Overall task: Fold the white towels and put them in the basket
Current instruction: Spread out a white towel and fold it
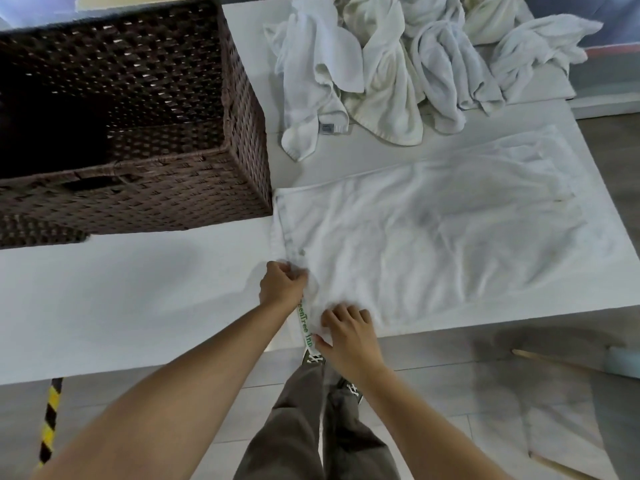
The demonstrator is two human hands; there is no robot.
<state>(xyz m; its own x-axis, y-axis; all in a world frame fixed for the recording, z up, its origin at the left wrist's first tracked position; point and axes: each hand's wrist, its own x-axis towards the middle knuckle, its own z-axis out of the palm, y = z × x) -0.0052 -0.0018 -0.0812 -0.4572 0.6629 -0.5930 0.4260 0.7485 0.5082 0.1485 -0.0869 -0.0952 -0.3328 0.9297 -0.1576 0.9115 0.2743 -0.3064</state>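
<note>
A white towel point(433, 233) lies spread flat on the white table point(138, 299), right of centre. Its near left corner, with green lettering on the hem, hangs at the table's front edge. My left hand point(282, 284) grips the towel's left edge with curled fingers. Just to the right and nearer, my right hand point(346, 332) pinches the near corner by the lettered hem. A dark brown woven basket point(194, 188) stands at the back left, its inside dark. A heap of crumpled white towels point(398, 64) lies at the back right.
The table's front edge runs just behind my hands, and its right edge lies past the spread towel. Below are my legs and shoes on a tiled floor. A yellow-black striped table leg point(50, 420) stands at the lower left. A wooden stick point(554, 360) lies on the floor, right.
</note>
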